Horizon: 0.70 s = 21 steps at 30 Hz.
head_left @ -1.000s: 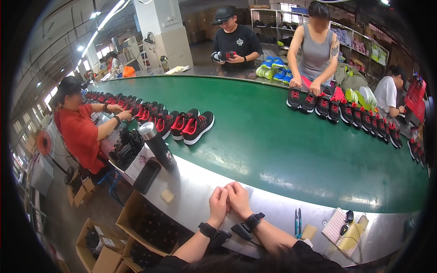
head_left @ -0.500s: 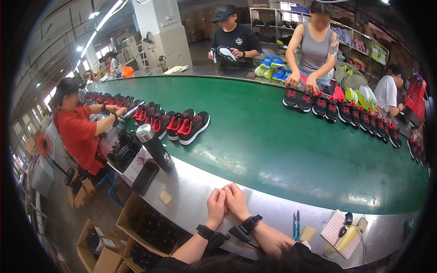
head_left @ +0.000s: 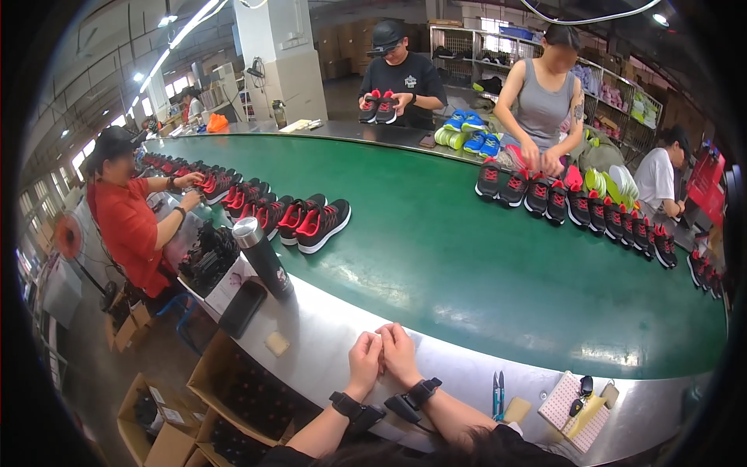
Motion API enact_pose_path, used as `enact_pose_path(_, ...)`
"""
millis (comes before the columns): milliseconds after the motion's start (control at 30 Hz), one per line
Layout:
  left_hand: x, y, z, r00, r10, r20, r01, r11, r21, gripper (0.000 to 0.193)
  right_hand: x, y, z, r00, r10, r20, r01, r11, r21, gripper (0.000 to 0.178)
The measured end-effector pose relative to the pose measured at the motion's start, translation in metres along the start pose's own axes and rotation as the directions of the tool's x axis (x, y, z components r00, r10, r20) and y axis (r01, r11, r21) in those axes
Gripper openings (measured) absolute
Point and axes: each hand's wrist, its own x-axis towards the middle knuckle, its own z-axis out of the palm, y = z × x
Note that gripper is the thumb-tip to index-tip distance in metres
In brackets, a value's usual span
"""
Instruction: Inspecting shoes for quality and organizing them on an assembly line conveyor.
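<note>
My left hand [head_left: 364,366] and my right hand [head_left: 399,354] meet over the silver metal ledge [head_left: 315,327], with fingers curled and fingertips pressed together. Whatever may be pinched between them is hidden. Dark straps circle both wrists. Just beyond the hands runs a green conveyor belt [head_left: 420,233]. To the right of my right forearm lie thin blue-handled snips [head_left: 498,397] beside a tan pad [head_left: 517,410]. Another small tan pad [head_left: 276,343] rests left of my hands.
A dark steel-topped bottle [head_left: 266,261] and a black case [head_left: 242,310] stand at left. Black-and-red sneakers [head_left: 325,226] line the belt's left side; more [head_left: 556,202] sit at right. A dotted board [head_left: 559,401] holds keys. Open cartons [head_left: 204,381] are below. Three co-workers handle shoes.
My hands stay pressed together, almost unmoved. The co-worker across now holds a pair of shoes upright; the one in red has set a shoe down among the row. The view has shifted slightly.
</note>
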Motion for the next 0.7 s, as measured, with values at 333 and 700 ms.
enact_pose_path(333,-0.004,-0.003,-0.001,0.999,-0.003,-0.036,0.007,0.996,0.092,0.020,-0.002,0.005,0.001,0.999,-0.014,-0.031,0.013,1.000,-0.014,0.017)
enact_pose_path(700,-0.002,0.001,0.003,0.999,-0.037,0.003,0.037,0.999,0.013,0.020,-0.003,0.000,-0.002,0.996,0.078,-0.034,-0.075,0.995,0.064,0.016)
